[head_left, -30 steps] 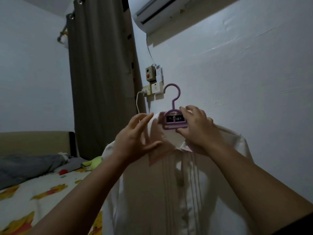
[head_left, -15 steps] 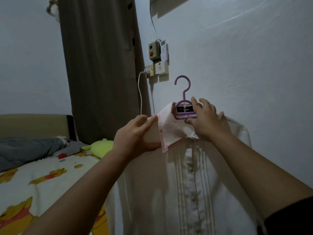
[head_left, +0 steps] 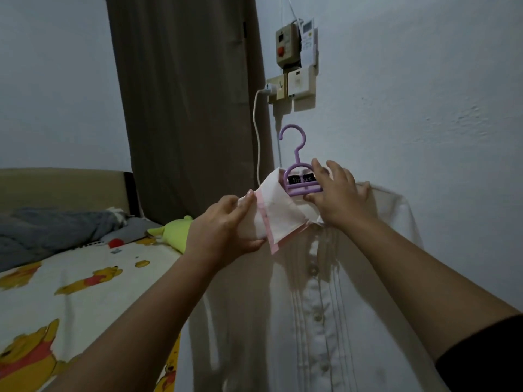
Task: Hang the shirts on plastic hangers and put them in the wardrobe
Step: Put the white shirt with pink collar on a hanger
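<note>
A white button-up shirt [head_left: 325, 321] with a pink-edged collar hangs in front of me on a purple plastic hanger [head_left: 297, 171], whose hook sticks up above the collar. My right hand [head_left: 339, 199] grips the hanger's neck and the shirt's collar on the right side. My left hand [head_left: 223, 230] pinches the left collar flap and shoulder, thumb under the cloth and fingers on top. The hanger's arms are hidden inside the shirt. No wardrobe is in sight.
A bed [head_left: 70, 278] with a cartoon-bear sheet lies at the left, with a grey blanket [head_left: 51, 233] and a green plush toy [head_left: 172, 230]. A brown curtain [head_left: 184, 108] hangs behind. Wall sockets [head_left: 294, 83] and a white cable [head_left: 257, 137] are close above the hanger.
The view has tilted down and the shirt has shifted right. My left hand went from hovering open at the collar to pinching the left collar flap. My right hand stays on the hanger.
</note>
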The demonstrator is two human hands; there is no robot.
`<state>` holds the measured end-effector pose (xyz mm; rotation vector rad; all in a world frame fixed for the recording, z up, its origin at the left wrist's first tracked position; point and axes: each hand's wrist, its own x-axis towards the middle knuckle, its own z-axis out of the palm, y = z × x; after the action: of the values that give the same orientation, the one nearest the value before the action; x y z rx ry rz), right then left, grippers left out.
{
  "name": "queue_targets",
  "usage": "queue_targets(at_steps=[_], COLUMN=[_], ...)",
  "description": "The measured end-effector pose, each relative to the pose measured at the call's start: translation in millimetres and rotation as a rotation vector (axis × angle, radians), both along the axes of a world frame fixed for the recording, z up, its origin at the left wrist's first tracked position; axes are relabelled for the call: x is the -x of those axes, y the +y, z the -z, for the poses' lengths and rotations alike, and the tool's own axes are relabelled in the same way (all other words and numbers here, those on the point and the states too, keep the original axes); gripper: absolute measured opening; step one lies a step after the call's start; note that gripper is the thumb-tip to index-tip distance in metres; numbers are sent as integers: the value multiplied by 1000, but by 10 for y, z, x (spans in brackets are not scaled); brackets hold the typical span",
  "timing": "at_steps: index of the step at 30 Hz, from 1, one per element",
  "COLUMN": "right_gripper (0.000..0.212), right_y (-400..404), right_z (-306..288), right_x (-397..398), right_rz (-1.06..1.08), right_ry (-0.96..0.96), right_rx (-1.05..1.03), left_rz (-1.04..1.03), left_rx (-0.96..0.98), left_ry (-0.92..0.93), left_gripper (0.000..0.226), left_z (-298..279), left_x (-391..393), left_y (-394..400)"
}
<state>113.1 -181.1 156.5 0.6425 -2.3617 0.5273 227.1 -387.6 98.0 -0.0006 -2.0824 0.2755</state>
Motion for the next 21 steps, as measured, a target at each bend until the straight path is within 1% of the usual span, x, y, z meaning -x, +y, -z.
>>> queue_targets(at_steps=[3, 5, 7, 9, 11, 12, 13, 15, 16, 17, 18, 21], right_gripper=[79, 84, 85, 84, 83, 82, 82, 81, 80, 79, 77, 74], right_y=[-196, -323, -458, -606, -756, -824, -882, -957, -966, -959, -934, -806], right_z=[93, 228, 431, 663, 887, 998, 1102, 1295, 1375, 1439, 1486, 1548], right_x=[145, 262, 402, 528, 606, 627, 637, 636, 622, 615, 605, 541], right_rz=[-87, -134, -140, -140, -129, -124, -121, -106, -101, -100, -98, -66], right_ry=[-74, -149, -222, -304, -387, -429, -465, -513, -531, -546, -558, -555], right_rx=[118, 194, 217, 222, 215, 202, 184, 129, 103, 85, 72, 35], left_rz=[-84, -194, -317, -434, -508, -503, -468, -362, -322, -300, -290, -278], left_rx=[-167, -317, -437, -492, -452, -454, -515, -718, -783, -803, -770, -488], left_ry=[-26, -58, -103, -167, -259, -321, -382, -469, -465, -436, -400, -296], left_gripper=[95, 98, 100, 96, 79, 71, 64, 50, 46, 44, 43, 45], left_z=[113, 165, 188, 231, 381, 485, 580, 685, 703, 717, 732, 824], left_x=[180, 279, 394, 531, 713, 791, 866, 962, 977, 977, 962, 912], left_y=[-229, -383, -561, -723, -827, -838, -834, -783, -760, -733, -700, -570])
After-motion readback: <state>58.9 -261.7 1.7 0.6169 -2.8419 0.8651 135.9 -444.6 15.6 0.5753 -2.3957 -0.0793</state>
